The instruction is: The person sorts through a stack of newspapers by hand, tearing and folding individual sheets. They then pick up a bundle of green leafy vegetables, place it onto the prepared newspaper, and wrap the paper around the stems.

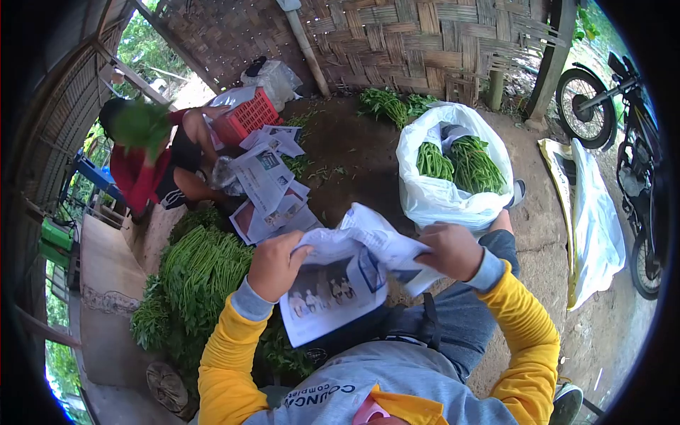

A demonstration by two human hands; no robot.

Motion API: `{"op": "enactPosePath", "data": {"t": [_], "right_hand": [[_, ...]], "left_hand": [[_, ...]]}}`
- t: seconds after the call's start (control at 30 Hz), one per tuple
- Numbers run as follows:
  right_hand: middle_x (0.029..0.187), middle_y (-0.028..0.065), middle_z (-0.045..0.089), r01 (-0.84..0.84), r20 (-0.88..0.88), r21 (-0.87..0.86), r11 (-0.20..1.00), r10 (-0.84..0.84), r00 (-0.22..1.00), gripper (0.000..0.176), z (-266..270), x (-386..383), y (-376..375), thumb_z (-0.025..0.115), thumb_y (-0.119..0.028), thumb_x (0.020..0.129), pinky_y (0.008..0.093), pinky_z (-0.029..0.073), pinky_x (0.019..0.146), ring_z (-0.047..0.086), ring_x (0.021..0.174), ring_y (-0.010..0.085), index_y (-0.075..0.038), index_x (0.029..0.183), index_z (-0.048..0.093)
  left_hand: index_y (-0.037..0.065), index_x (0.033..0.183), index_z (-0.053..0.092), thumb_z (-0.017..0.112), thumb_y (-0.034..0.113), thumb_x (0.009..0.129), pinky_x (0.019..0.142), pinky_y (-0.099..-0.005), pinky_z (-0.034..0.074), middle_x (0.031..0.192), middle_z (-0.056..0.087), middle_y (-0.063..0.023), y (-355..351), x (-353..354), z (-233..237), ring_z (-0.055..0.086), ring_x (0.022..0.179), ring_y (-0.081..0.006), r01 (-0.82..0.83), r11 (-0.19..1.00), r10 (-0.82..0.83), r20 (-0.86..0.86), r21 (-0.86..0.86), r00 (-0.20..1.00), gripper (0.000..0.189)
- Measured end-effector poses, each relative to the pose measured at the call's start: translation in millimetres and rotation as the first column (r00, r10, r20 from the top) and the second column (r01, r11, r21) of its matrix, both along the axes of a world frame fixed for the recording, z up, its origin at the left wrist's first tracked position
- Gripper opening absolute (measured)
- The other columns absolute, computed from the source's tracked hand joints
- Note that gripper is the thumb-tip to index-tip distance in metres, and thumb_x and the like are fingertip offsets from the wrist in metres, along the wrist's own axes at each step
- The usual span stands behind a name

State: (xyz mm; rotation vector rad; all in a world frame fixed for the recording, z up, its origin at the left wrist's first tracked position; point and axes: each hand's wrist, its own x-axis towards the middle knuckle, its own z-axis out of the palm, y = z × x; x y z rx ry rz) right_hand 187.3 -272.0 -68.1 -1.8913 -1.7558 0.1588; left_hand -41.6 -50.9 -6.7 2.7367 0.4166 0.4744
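Note:
Between my two hands, above my lap, a sheet of newspaper point(333, 294) is stretched, its upper edge crumpled and folded. My left hand point(276, 264) grips its left side with thumb and fingers closed. On the other side, my right hand point(454, 251) is closed on the paper's right end. A large heap of leafy green stalks point(205, 265) lies to the left of my left hand. Beyond my right hand stands a white plastic bag point(453, 209), which holds green bundles point(473, 164) partly wrapped in newspaper.
Loose newspaper sheets point(263, 177) lie ahead on the left, beside a red crate point(248, 117). A person in a red top point(134, 173) sits there with greens raised. More greens point(383, 106) lie by the woven wall point(397, 42). A motorcycle point(630, 156) and a flattened sack point(591, 219) are at right.

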Motion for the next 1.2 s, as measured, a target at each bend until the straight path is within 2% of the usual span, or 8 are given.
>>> {"op": "enactPosePath", "data": {"t": [0.1,0.4,0.57,0.67,0.8,0.97,1.1,1.2], "right_hand": [[0.068,0.0080,0.062,0.118,0.053,0.001,0.993,-0.118,0.992,0.019,17.2,8.1,-14.4,0.069,-0.024,0.073,0.0385,0.048,0.061,0.062,0.066,0.0282,-0.009,0.082,0.066],[0.067,0.0090,0.063,-0.062,0.114,0.159,0.985,0.044,0.992,0.011,84.1,41.4,-45.8,0.069,-0.014,0.075,0.0351,0.050,0.058,0.063,0.062,0.0270,-0.005,0.080,0.066],[0.071,0.0096,0.064,-0.055,-0.018,0.056,0.997,0.056,0.998,0.013,106.3,47.8,-52.1,0.069,-0.007,0.071,0.0357,0.049,0.060,0.062,0.064,0.0275,-0.004,0.083,0.066],[0.075,0.0111,0.064,-0.058,-0.027,-0.011,0.998,0.058,0.998,0.014,116.5,51.4,-56.6,0.069,-0.004,0.069,0.0356,0.049,0.062,0.062,0.067,0.0277,-0.002,0.083,0.065],[0.080,0.0130,0.063,0.001,0.123,0.039,0.999,-0.005,0.992,0.015,124.9,64.6,-61.5,0.068,-0.001,0.069,0.0355,0.049,0.065,0.062,0.072,0.0289,-0.001,0.083,0.065],[0.072,0.0105,0.064,0.189,-0.010,0.271,0.944,-0.193,0.981,0.009,147.7,62.8,-62.1,0.066,0.001,0.072,0.0292,0.050,0.062,0.064,0.067,0.0190,0.002,0.080,0.063],[0.076,0.0022,0.062,0.270,-0.276,0.430,0.862,-0.159,0.948,0.014,173.2,69.1,-71.3,0.070,-0.011,0.079,0.0234,0.046,0.065,0.057,0.070,0.0089,-0.001,0.083,0.062],[0.075,0.0001,0.061,0.201,-0.207,0.562,0.803,-0.099,0.973,0.013,187.4,64.4,-62.7,0.070,-0.009,0.079,0.0212,0.044,0.066,0.056,0.070,0.0068,-0.001,0.082,0.061]], "left_hand": [[0.003,0.085,0.058,0.057,0.018,0.087,0.054,-0.0415,0.043,0.072,0.061,-0.0166,0.7,-4.7,-2.2,0.058,0.064,-0.0371,-0.101,0.992,0.099,0.031,0.081,0.995,0.016],[0.005,0.084,0.061,0.065,0.012,0.075,0.053,-0.0360,0.044,0.070,0.062,-0.0088,12.3,-35.7,34.3,0.059,0.060,-0.0292,0.224,0.907,-0.288,0.138,0.357,0.948,0.013],[0.003,0.083,0.063,0.078,0.016,0.062,0.056,-0.0347,0.046,0.071,0.063,-0.0103,-1.4,-51.9,50.6,0.059,0.060,-0.0288,0.145,0.989,-0.144,0.037,-0.029,0.989,0.028],[0.002,0.083,0.065,0.075,0.013,0.066,0.059,-0.0336,0.048,0.074,0.063,-0.0125,9.5,-65.0,55.4,0.061,0.065,-0.0291,0.133,0.987,-0.106,-0.252,0.092,0.962,0.022],[0.001,0.083,0.064,0.070,0.008,0.070,0.063,-0.0317,0.048,0.078,0.063,-0.0142,26.1,-80.5,50.6,0.062,0.070,-0.0270,0.031,0.998,-0.023,-0.175,0.046,0.984,0.016],[0.000,0.084,0.062,0.068,0.005,0.071,0.065,-0.0290,0.047,0.075,0.063,-0.0105,48.3,-102.7,59.2,0.061,0.069,-0.0183,-0.102,0.991,0.101,-0.020,-0.085,0.995,0.015],[0.003,0.089,0.061,0.067,0.000,0.071,0.066,-0.0276,0.046,0.078,0.061,-0.0038,42.3,-116.6,72.8,0.057,0.069,-0.0136,0.062,0.922,0.210,0.629,-0.382,0.748,0.020],[0.005,0.093,0.059,0.066,-0.001,0.072,0.065,-0.0258,0.045,0.081,0.057,-0.0002,64.4,-149.8,9.0,0.053,0.072,-0.0101,-0.234,0.916,0.337,0.305,-0.327,0.891,0.023]]}}
